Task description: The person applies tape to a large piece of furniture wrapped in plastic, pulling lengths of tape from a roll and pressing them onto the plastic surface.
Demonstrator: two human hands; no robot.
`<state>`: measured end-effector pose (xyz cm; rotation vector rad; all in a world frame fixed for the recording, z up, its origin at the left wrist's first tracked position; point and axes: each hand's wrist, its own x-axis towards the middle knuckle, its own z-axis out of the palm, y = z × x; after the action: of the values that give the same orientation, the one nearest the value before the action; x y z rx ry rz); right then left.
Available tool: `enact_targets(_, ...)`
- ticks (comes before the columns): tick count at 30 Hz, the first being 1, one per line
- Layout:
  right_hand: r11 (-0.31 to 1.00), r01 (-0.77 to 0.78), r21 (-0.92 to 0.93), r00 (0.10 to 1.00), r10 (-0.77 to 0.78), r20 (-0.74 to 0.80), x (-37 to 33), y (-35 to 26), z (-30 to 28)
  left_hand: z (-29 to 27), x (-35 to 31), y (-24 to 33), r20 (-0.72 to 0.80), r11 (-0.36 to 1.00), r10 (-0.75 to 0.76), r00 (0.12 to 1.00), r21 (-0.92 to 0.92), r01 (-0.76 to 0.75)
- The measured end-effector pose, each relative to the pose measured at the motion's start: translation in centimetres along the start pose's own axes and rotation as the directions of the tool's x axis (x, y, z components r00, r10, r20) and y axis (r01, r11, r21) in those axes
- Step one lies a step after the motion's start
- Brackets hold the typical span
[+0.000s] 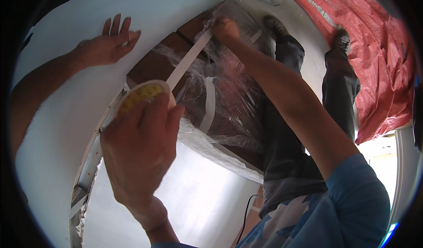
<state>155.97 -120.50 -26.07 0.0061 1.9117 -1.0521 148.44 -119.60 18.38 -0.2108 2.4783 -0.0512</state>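
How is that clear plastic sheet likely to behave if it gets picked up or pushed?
The clear plastic sheet would probably be floppy and bunch up easily, since it lies in loose creases. It looks thin, so likely light: the brown surface shows through it. Where the pale tape strip lies across it, it may tug rather than slide freely.

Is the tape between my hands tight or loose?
Tight: the tape runs straight from the roll in your left hand to your right hand.
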Motion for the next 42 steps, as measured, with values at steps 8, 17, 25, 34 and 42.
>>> enact_targets(8, 0.835, 0.520, -0.181, 0.825, -0.436, 0.360, -1.2, -0.6, -5.7, -3.7, 3.1, -0.8, 0.157, 0.999, 0.003, 0.988, 0.050, -0.011)
enact_targets(17, 0.948, 0.010, 0.319, 0.983, -0.069, 0.172, -14.9, -4.2, -9.1, -3.9, 1.6, -1.9, 0.053, 0.994, -0.002, 0.999, -0.106, 0.007)
enact_targets(25, 0.865, 0.054, 0.499, 0.993, -0.097, 0.061, -6.8, -5.5, -9.6, -3.6, 0.1, -1.3, 0.135, 0.996, 0.042, 0.990, 0.067, -0.051)
enact_targets(34, 0.987, 0.124, -0.098, 0.917, -0.076, 0.391, -8.2, -5.3, -1.9, -2.4, 0.0, -3.4, 0.215, 0.989, 0.067, 0.974, 0.117, -0.094)
enact_targets(42, 0.847, 0.431, -0.311, 0.853, -0.270, 0.446, -4.3, -2.8, -0.4, -3.1, 1.0, -4.6, 0.166, 0.982, 0.154, 0.974, 0.083, -0.170)
